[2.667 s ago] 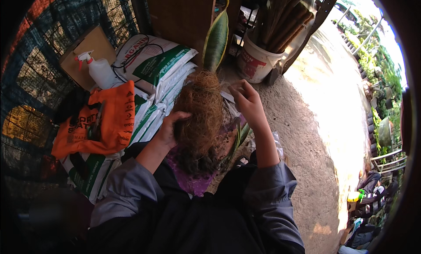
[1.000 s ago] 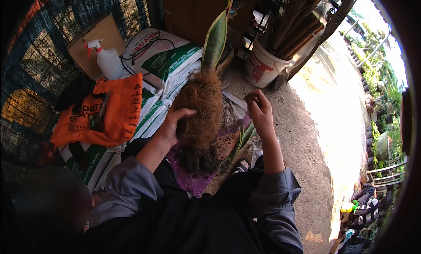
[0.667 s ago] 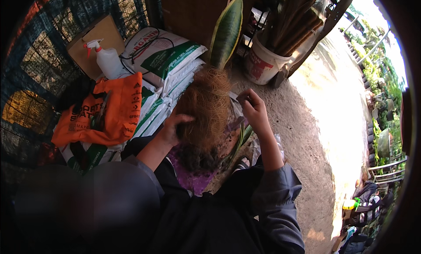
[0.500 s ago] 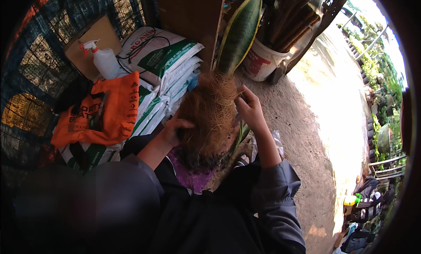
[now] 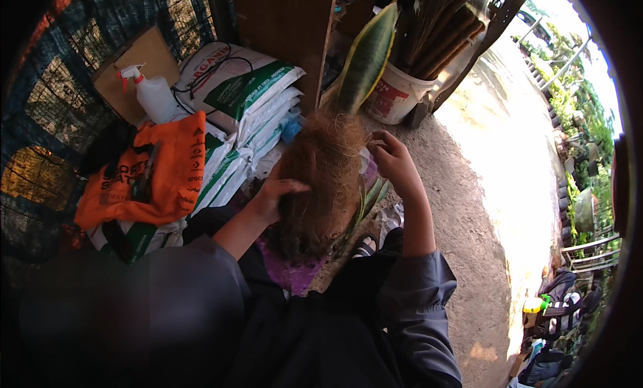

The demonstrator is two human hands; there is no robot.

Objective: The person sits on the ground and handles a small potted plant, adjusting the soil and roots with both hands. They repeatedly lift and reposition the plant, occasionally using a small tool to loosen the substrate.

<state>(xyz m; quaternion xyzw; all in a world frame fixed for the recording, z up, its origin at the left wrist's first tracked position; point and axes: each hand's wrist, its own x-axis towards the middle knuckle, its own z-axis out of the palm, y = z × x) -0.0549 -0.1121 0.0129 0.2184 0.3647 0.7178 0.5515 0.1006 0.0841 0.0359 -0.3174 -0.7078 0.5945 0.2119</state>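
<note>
A snake plant (image 5: 364,63) with a yellow-edged green leaf stands upright in front of me, its base wrapped in a thick bundle of brown coconut fibre (image 5: 321,180). My left hand (image 5: 276,192) is closed round the bundle's left side, thumb across the front, other fingers hidden behind it. Just right of the bundle's top, my right hand (image 5: 396,162) is held up in a pinch. A thin pale strand seems to run from the fibre to its fingertips. Dark matted material shows at the bundle's bottom, above a purple sheet (image 5: 295,277).
Stacked white-and-green sacks (image 5: 248,83) stand to the left with a spray bottle (image 5: 155,97), a cardboard box (image 5: 127,73) and an orange bag (image 5: 144,180). A white bucket (image 5: 400,93) holds brooms behind. More long leaves (image 5: 370,199) lie below my right hand. Sunlit ground stretches right.
My right hand has moved slightly right and away from the fibre. The wrapped bundle has shifted a little lower, and my left hand has moved slightly right with its thumb further across it.
</note>
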